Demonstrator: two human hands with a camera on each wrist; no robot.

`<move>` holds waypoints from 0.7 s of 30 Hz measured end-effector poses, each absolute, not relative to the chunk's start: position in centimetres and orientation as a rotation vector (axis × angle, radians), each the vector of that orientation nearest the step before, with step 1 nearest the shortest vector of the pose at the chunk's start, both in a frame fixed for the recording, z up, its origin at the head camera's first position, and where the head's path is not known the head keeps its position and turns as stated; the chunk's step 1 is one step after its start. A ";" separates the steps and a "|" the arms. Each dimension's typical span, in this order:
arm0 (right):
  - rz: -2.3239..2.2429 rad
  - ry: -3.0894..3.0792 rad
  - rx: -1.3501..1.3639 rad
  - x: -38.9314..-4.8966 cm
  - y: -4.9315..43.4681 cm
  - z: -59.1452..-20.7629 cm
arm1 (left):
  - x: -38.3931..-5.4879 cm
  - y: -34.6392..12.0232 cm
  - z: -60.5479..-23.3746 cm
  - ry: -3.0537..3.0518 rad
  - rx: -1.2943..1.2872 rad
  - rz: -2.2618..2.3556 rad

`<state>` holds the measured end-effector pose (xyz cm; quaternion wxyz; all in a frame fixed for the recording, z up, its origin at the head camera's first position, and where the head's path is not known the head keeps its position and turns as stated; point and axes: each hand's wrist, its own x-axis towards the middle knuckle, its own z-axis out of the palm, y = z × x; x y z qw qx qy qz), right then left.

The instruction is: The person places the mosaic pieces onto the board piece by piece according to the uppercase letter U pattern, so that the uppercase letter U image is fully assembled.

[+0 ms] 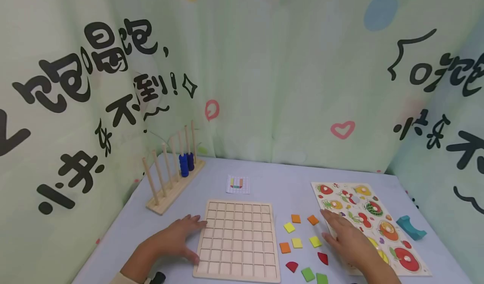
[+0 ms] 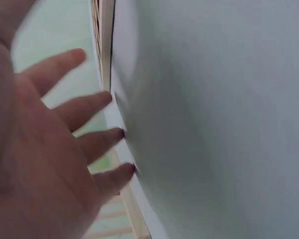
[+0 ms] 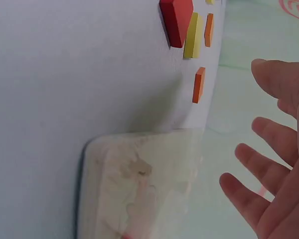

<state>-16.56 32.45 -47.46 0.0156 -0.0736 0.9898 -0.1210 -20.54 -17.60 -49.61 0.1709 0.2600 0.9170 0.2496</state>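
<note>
Head view first: the grid board (image 1: 239, 242) sits low on the pale surface (image 1: 287, 179), so I'll treat it as the clock face, 12 pointing away from the person. Left hand (image 1: 174, 238) is at 9 o'clock, fingers well spread, thumb dropped lower, tips right by the board's edge. Can't really tell if they're touching it or just beside it. Left wrist cam shows an empty palm with the fingers fanned apart.

Right hand (image 1: 349, 240) is way out at 3 o'clock, also empty, over the near-side edge of the fruit board (image 1: 372, 223). Right wrist cam has those fingers loosely splayed and a gap between them and the board, so it's hovering.

Between the two boards you've got loose tiles: three orange (image 1: 285, 248) and three yellow (image 1: 296, 243) around 2 to 3 o'clock, two red (image 1: 291, 266) and two green (image 1: 308, 274) nearer 4. Small card (image 1: 238, 184) at 12, peg rack (image 1: 177, 188) with blue beads (image 1: 183, 165) at 10, teal block (image 1: 411, 228) past the fruit board at 3.
</note>
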 end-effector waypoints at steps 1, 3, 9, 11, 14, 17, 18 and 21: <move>-0.397 3.057 -0.198 -16.5 32.4 -47.4 | -20.6 -17.5 -49.7 2.608 0.762 0.682; -0.443 3.013 -0.141 -16.5 32.4 -47.5 | -20.7 -17.3 -50.0 2.602 0.780 0.658; -0.541 2.934 -0.061 -16.1 32.0 -48.0 | -20.7 -17.1 -50.4 2.577 0.758 0.620; -0.565 2.927 -0.048 -16.0 31.8 -48.2 | -20.6 -17.1 -50.4 2.576 0.763 0.603; -0.583 2.934 -0.032 -16.1 31.6 -48.4 | -20.3 -17.1 -50.4 2.573 0.776 0.591; -0.573 2.953 -0.054 -16.4 31.3 -48.4 | -20.1 -17.3 -50.4 2.569 0.777 0.591; -0.569 2.958 -0.063 -16.5 31.3 -48.4 | -20.0 -17.3 -50.5 2.571 0.778 0.593; -0.559 2.963 -0.088 -16.5 31.2 -48.4 | -19.9 -17.3 -50.6 2.563 0.790 0.610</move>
